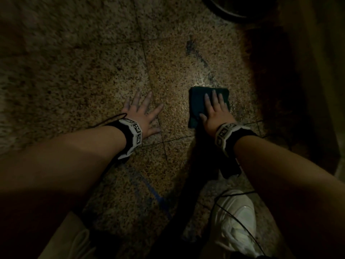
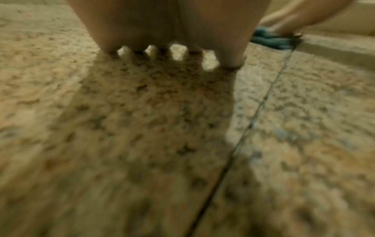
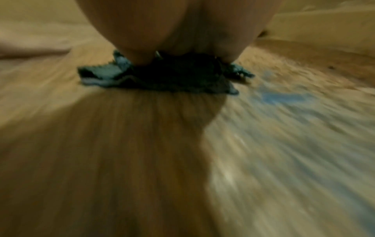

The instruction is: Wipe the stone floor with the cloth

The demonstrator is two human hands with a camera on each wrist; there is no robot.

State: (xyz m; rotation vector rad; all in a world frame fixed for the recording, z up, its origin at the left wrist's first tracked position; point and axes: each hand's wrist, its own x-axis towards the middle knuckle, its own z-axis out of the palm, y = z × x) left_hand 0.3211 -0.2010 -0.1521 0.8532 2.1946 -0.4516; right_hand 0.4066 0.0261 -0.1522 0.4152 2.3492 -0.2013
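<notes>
Right hand (image 1: 214, 113), fingers flat, presses the folded cloth (image 1: 197, 101) onto the stone floor (image 1: 93, 62); left hand (image 1: 143, 114), spread and empty, braces. Keep the palm flat and work far toward the dark smear (image 1: 197, 55).

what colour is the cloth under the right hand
Dark teal cloth; its colour shows best in the right wrist view.

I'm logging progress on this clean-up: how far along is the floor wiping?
Done: a wet sheen beside the cloth suggests that patch of floor is wiped. In hand: the right hand presses the cloth flat; the left hand braces on the stone. Left: a dark streak ahead.
</notes>
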